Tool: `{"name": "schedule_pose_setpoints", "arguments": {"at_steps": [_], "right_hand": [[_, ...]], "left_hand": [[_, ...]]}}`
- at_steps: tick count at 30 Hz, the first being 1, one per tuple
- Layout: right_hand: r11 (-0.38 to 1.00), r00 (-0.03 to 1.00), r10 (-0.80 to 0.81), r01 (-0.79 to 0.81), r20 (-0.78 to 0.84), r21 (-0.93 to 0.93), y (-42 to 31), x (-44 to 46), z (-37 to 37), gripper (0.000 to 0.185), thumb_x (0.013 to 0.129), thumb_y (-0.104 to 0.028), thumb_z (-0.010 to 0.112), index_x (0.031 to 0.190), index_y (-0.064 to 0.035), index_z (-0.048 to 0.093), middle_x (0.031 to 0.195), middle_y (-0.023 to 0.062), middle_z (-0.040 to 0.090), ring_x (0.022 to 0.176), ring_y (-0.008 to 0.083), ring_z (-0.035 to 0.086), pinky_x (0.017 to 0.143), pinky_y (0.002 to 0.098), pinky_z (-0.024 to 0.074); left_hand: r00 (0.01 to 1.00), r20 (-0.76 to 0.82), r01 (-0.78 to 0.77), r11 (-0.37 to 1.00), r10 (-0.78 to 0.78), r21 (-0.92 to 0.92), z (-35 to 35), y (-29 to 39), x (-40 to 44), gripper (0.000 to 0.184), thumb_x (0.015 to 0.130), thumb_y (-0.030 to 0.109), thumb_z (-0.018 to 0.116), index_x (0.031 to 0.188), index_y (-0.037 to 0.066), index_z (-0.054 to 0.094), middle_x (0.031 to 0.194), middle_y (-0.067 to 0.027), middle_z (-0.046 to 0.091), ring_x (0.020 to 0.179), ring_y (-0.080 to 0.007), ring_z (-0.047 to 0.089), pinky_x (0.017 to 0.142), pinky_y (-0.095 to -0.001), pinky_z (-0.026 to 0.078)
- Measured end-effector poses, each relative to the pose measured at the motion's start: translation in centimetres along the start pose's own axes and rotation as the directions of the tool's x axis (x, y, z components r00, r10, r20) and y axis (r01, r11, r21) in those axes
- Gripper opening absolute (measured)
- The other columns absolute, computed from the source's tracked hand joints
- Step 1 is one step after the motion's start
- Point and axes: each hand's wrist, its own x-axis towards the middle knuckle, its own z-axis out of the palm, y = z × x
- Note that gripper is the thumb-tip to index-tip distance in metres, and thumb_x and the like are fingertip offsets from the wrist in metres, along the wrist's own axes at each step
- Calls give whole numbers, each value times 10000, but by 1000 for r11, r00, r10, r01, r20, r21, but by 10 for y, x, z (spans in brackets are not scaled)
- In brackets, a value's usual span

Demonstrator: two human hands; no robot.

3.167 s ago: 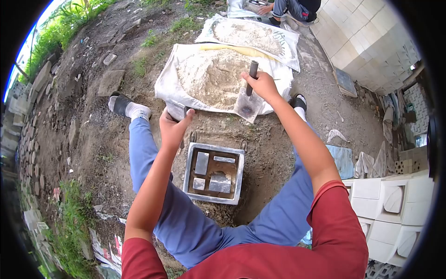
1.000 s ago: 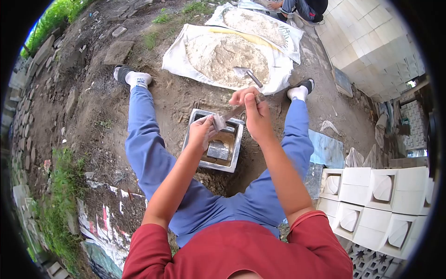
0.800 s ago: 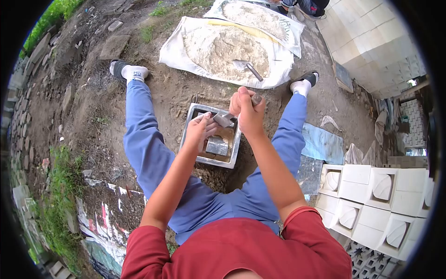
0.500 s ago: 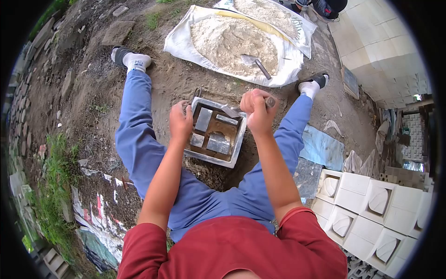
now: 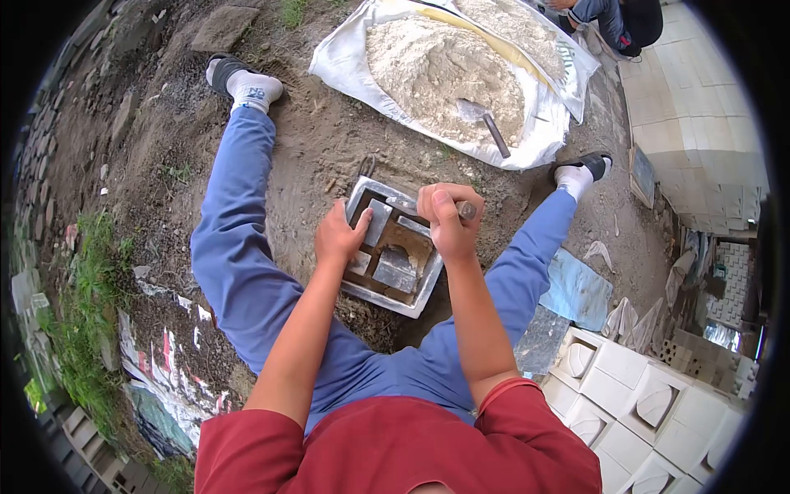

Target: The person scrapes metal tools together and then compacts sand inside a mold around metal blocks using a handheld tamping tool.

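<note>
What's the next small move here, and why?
Probably draw the scraper along the far rim of the grey frame: the right hand grips its handle, its blade appears to lie over that rim, and the left hand is at the frame's left side, seemingly placed to steady it.

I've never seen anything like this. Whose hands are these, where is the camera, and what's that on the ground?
There's no machine here: these are a person's bare hands, seen by a camera on their head looking down. Between the legs, on bare earth, sits a square frame with flat blocks inside. The left hand is at its left side. The right hand grips a tool's handle near the opposite side. Beyond, pale powder is heaped on white sheeting, with a trowel lying on it. Part of another person shows at the top right.
</note>
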Motion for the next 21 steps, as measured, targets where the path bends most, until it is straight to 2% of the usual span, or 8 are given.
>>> {"name": "schedule_pose_setpoints", "arguments": {"at_steps": [1, 3, 7, 9, 13, 15, 19, 21], "right_hand": [[1000, 1000, 8, -8, 8, 5, 3, 3, 0, 100, 1017, -30, 571, 934, -10, 624, 658, 39, 565, 571, 100, 462, 514, 307, 361], [991, 994, 92, -85, 63, -106, 9, 10, -2, 166, 990, -49, 597, 848, 21, 650, 659, 48, 596, 583, 99, 499, 530, 299, 392], [982, 981, 179, -174, 72, -75, 25, 20, 2, 205, 969, -64, 611, 797, 37, 660, 650, 51, 602, 586, 101, 517, 544, 290, 409], [985, 985, 169, -170, -31, -29, 33, 21, 13, 199, 974, -64, 608, 809, 35, 657, 669, 58, 622, 591, 107, 530, 548, 291, 418], [980, 980, 195, -196, -29, -35, 51, 26, 17, 199, 985, -63, 605, 817, 31, 656, 675, 62, 627, 593, 108, 538, 550, 292, 428], [993, 994, 105, -102, 44, -62, 59, 29, 20, 166, 1035, -40, 514, 921, 2, 627, 599, 22, 436, 528, 115, 334, 494, 323, 274], [990, 991, 131, -130, 31, -48, 68, 30, 24, 165, 1034, -44, 516, 922, 1, 629, 600, 19, 429, 528, 113, 332, 491, 322, 273], [990, 990, 134, -135, -42, -40, 70, 28, 26, 184, 1032, -44, 517, 881, 3, 610, 595, 14, 419, 523, 112, 330, 488, 322, 270]], "left_hand": [[1000, 0, -4, 1000, 4, -24, 0, 0, 1, 635, 903, 642, 670, 1182, 74, 625, 1113, -242, 729, 1033, -454, 699, 879, -549, 552], [1000, -3, -5, 1000, 5, -24, -2, 0, 1, 642, 894, 645, 679, 1189, 77, 625, 1116, -235, 731, 1029, -454, 701, 873, -547, 555], [1000, 18, 13, 1000, -13, -22, -4, 3, 2, 702, 838, 674, 723, 1225, 95, 629, 1120, -219, 737, 1015, -445, 712, 862, -537, 566], [996, 81, 52, 998, -48, -39, -12, 8, 2, 748, 821, 669, 747, 1280, 91, 627, 1136, -242, 733, 1054, -444, 706, 903, -528, 560], [997, 54, 61, 998, -61, 16, -14, 11, 2, 801, 806, 683, 751, 1270, 47, 609, 1147, -224, 734, 1038, -429, 716, 879, -514, 578], [996, 57, 75, 997, -75, 2, -12, 8, 2, 803, 806, 682, 752, 1281, 51, 603, 1153, -221, 732, 1040, -428, 716, 881, -515, 578], [994, 80, 80, 996, -78, -28, -10, 7, 3, 795, 802, 672, 762, 1295, 75, 583, 1167, -206, 728, 1046, -423, 713, 888, -519, 577], [993, 79, 86, 995, -82, -41, -9, 6, 3, 785, 801, 666, 765, 1295, 85, 579, 1167, -202, 728, 1048, -421, 712, 888, -520, 576]]}}
